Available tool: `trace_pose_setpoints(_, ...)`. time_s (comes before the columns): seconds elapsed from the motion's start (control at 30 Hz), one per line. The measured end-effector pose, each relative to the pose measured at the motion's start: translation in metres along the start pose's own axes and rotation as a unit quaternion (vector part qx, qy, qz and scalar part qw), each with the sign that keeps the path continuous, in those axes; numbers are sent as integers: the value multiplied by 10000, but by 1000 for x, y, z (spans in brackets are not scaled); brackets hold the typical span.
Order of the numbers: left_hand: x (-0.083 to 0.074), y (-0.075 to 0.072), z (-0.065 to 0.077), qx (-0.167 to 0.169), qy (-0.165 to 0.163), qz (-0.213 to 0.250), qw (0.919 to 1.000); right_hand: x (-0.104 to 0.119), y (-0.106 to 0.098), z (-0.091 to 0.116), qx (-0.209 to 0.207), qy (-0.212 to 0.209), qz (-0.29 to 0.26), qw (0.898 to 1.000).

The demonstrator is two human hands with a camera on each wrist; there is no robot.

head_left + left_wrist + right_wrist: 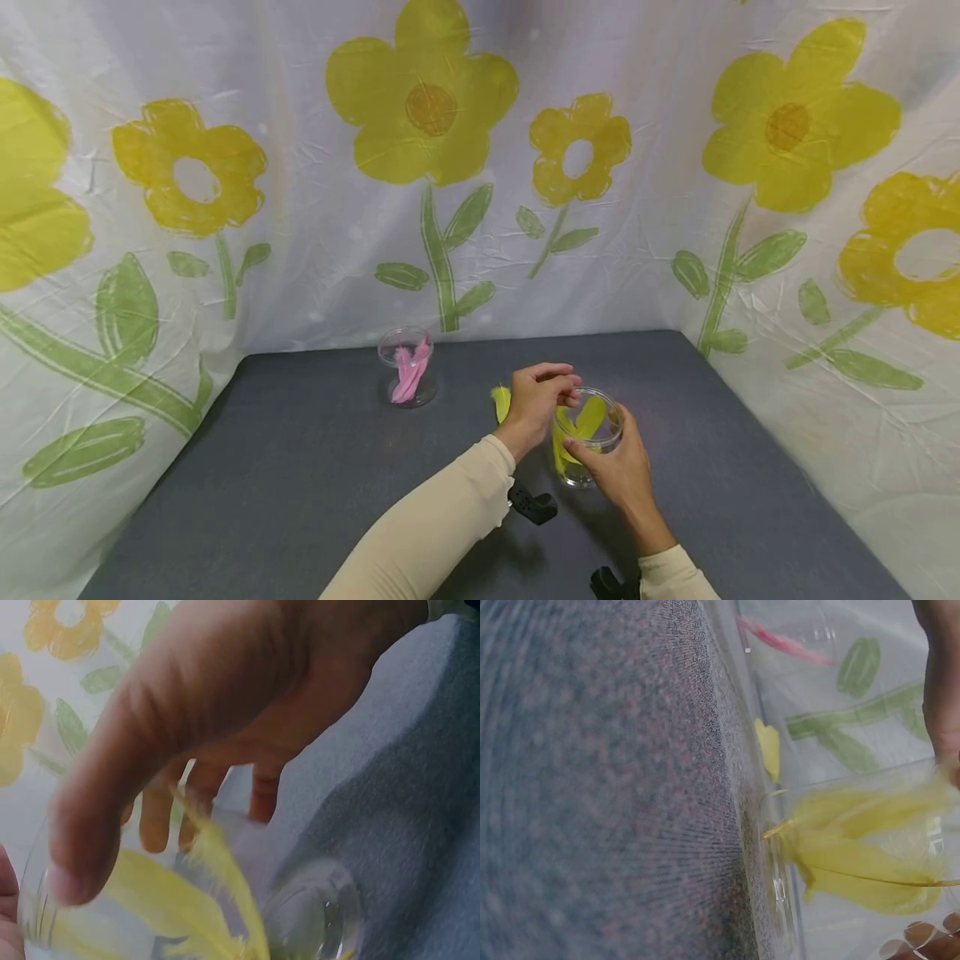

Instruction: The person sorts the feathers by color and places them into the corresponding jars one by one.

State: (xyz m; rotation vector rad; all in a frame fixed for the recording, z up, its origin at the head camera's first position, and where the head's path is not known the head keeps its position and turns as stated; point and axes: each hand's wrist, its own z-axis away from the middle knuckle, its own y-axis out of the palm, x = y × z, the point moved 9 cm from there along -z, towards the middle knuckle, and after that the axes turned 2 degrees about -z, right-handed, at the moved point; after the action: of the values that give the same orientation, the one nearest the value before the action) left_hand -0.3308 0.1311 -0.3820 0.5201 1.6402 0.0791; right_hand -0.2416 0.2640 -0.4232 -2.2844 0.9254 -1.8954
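Observation:
My right hand (628, 475) grips a clear jar (577, 478) from its right side, thumb across the near side below the rim. Yellow feathers (591, 417) stand inside the jar; the right wrist view shows their quills down by its base. Over the jar's mouth hovers my left hand (534, 404), its fingers loosely bent and its thumb (75, 862) apart from them. One feather tip (196, 817) rises close to those fingers. Another yellow feather (501, 403) shows on the table just beyond the left wrist, partly hidden by it.
A second clear jar (426, 393) with pink feathers (409, 372) stands at the back of the dark grey table (300, 467), left of centre. White cloth (300, 250) printed with yellow flowers hangs around the back and sides. Black straps (534, 505) sit at my wrists.

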Motion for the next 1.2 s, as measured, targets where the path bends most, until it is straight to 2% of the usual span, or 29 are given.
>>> trace_pose_setpoints(0.13,-6,-7,-3,9,146,95,9998,1,-1,-1,-32,-48,35,10000)
trace_pose_setpoints(0.3,-9,-21,-7,-36,135,84,9999,0,-1,0,-49,-35,87,9999)
trace_pose_setpoints(0.5,-11,-50,-15,-114,49,52,9999,-1,2,3,-11,69,65,10000)
trace_pose_setpoints(0.7,-11,-76,-23,-310,-1,309,9990,-2,2,3,-35,77,39,10000)
trace_pose_setpoints(1.2,7,-119,-25,-688,-227,315,9969,-2,1,-1,-18,102,74,9999)
